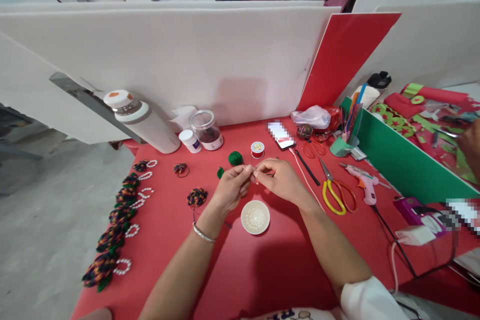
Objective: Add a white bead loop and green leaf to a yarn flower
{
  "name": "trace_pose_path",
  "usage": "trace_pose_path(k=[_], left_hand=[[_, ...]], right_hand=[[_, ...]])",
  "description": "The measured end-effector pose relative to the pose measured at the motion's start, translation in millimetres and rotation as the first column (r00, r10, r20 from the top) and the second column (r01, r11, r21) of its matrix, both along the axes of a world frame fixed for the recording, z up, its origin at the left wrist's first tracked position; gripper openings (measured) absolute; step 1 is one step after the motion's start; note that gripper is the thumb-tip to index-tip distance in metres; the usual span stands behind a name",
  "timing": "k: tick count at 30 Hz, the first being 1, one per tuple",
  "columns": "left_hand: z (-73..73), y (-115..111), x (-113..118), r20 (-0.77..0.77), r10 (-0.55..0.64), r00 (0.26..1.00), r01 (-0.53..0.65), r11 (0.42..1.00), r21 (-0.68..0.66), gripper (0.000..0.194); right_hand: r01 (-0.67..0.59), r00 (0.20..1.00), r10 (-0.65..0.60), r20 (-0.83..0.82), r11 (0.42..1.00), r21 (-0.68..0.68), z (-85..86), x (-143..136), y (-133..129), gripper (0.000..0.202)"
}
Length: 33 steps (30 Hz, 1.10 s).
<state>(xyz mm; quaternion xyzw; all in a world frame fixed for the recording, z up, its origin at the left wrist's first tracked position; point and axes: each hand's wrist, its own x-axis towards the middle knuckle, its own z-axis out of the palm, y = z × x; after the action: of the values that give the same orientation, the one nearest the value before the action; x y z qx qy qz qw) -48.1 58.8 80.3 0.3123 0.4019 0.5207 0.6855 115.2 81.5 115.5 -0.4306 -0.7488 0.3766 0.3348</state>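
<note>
In the head view I see the left hand nearly closed, thumb and forefinger pinched together; the right hand is loosely curled, fingertips pinched just beside them. What they grip is too small to tell. Both hang above the red table, beyond the bowl of beads, forearms angled inward. The green yarn ball sits just past them.
</note>
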Motion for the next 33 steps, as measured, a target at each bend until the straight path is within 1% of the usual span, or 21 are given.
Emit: trace_pose_path(k=[3,5,8,11,15,18,23,26,30,33], left_hand=[[-0.7,0,0,-0.037,0.008,0.999,-0.009,1.0,-0.006,0.042],[-1.8,0,1,-0.075,0.019,0.997,-0.02,1.0,-0.013,0.042],[-4.3,1,1,-0.141,0.061,0.988,-0.066,0.997,-0.03,0.042],[-6.9,2,0,-0.19,0.102,0.977,-0.112,0.993,-0.043,0.042],[-9.0,2,-1,-0.222,0.127,0.967,-0.139,0.99,-0.038,0.041],[-9.5,2,-1,-0.241,0.141,0.96,-0.149,0.989,-0.016,0.042],[-9.0,2,0,-0.308,0.194,0.931,-0.176,0.981,0.088,0.046],[-6.9,2,1,-0.288,0.174,0.942,-0.156,0.984,0.086,0.049],[-4.2,1,1,-0.161,0.097,0.982,-0.097,0.995,0.007,0.046],[-4.7,1,-2,-0.074,0.073,0.995,-0.076,0.996,-0.039,0.042]], right_hand=[[0.006,0.997,-0.005,0.076,1.0,-0.014,0.8,1,-1,0.016],[0.009,0.985,-0.012,0.169,1.0,0.015,0.5,2,-2,0.017],[0.021,0.95,-0.064,0.306,0.99,0.14,-2.2,0,-4,0.018],[0.013,0.917,-0.111,0.382,0.968,0.249,-5.6,-2,-5,0.02],[-0.023,0.923,-0.079,0.376,0.965,0.259,-6.9,-4,-6,0.013],[-0.062,0.922,-0.05,0.385,0.96,0.275,-6.3,-4,-5,0.015],[-0.067,0.922,-0.041,0.384,0.962,0.265,-6.4,-3,-2,0.014],[-0.059,0.922,-0.057,0.384,0.957,0.283,-7.0,-2,-1,0.014],[-0.055,0.916,-0.075,0.394,0.949,0.309,-8.9,-1,0,0.014],[-0.057,0.937,-0.057,0.344,0.947,0.315,-10.3,0,0,0.014]])
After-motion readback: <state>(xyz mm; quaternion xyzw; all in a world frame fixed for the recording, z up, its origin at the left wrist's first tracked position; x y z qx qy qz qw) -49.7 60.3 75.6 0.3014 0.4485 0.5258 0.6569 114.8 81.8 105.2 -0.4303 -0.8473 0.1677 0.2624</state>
